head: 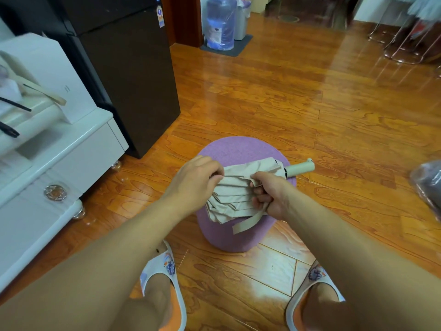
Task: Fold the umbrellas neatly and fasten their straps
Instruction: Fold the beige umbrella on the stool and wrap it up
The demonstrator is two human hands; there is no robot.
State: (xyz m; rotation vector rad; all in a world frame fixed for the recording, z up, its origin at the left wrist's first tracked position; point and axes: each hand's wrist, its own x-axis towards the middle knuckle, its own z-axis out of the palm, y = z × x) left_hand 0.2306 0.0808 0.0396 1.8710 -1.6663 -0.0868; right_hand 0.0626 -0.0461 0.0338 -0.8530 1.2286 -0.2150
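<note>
I judge this the folding step: I see one beige pleated fabric umbrella [235, 191], collapsed, lying across the top of one round purple upholstered stool [235, 149] on the wooden floor, its cream cylindrical handle [300, 168] poking out to the right. My left hand [194, 181] pinches the fabric folds at the canopy's far edge; my right hand [268, 195] is curled round the bundle near the handle. One flat beige strap [248, 222] hangs loose below the canopy, not yet fastened. Next, I reckon, the pleats need gathering tight around the shaft before the strap can wrap. I count no second umbrella in view.
</note>
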